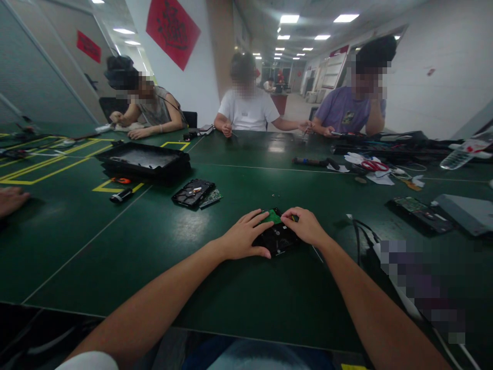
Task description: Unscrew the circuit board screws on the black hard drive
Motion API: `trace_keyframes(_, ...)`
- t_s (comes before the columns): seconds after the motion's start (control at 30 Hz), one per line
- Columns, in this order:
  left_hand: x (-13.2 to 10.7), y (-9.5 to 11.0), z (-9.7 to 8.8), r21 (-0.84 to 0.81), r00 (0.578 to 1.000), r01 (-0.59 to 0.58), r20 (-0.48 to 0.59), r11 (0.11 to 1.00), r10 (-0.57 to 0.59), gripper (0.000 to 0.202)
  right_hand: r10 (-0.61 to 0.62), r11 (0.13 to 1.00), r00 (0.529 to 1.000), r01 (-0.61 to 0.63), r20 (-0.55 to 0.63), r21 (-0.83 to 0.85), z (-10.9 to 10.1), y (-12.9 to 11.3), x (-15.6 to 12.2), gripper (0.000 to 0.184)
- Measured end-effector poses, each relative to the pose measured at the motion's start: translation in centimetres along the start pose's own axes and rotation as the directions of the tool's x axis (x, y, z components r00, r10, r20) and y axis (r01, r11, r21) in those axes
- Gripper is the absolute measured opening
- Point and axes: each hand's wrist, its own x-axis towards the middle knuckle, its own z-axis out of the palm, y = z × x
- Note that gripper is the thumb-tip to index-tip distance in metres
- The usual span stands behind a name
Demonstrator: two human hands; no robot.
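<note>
A black hard drive (280, 239) with a green circuit board (273, 216) at its far end lies on the table in front of me. My left hand (243, 235) spans its left side and holds it, fingers over the board and thumb at the near corner. At the board's right edge, my right hand (307, 226) is closed in a pinch. A yellow-and-black handle shows under those fingers, and a thin metal shaft (318, 255) sticks out below the wrist; together they look like a screwdriver. The fingertips hide what they touch. Tiny loose bits, perhaps screws, lie beyond the drive.
Another drive (193, 193) and a loose circuit board (211, 198) lie left, near a stack of black trays (144, 159). To the right are a drive (419, 215), a grey metal case (464, 213), cables and a bottle (464, 153). Three people sit opposite; another person's hand (13, 200) rests far left.
</note>
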Motion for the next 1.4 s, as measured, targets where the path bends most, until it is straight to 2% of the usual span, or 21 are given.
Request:
trace_keyframes(0.33, -0.07, -0.11, -0.14, 0.006, 0.999, 0.01, 0.039, 1.0, -0.011, 0.097, 0.012, 1.0, 1.0, -0.012, 0.014, -0.006, 0.0, 0.02, 0.05, 0.012)
trace_keyframes(0.5, -0.05, -0.13, -0.11, 0.02, 0.999, 0.002, 0.045, 1.0, -0.003, 0.097, 0.055, 0.998, 0.998, -0.055, 0.026, 0.001, -0.01, -0.16, -0.01, 0.013)
trace_keyframes(1.07, 0.01, -0.22, 0.14, 0.026, 0.999, -0.013, 0.033, 1.0, 0.012, 0.098, 0.069, 0.998, 0.997, -0.069, 0.034, -0.007, 0.05, -0.34, -0.08, 0.016)
trace_keyframes(1.23, 0.0, -0.28, 0.14, 0.019, 0.999, -0.017, 0.029, 1.0, 0.016, 0.098, 0.077, 0.997, 0.997, -0.077, 0.033, 0.025, 0.13, -0.22, -0.07, 0.018)
trace_keyframes(1.4, -0.01, -0.27, 0.04, 0.021, 0.999, -0.009, 0.044, 1.0, 0.008, 0.098, 0.135, 0.987, 0.989, -0.139, 0.061, 0.079, 0.01, -0.31, -0.15, 0.024)
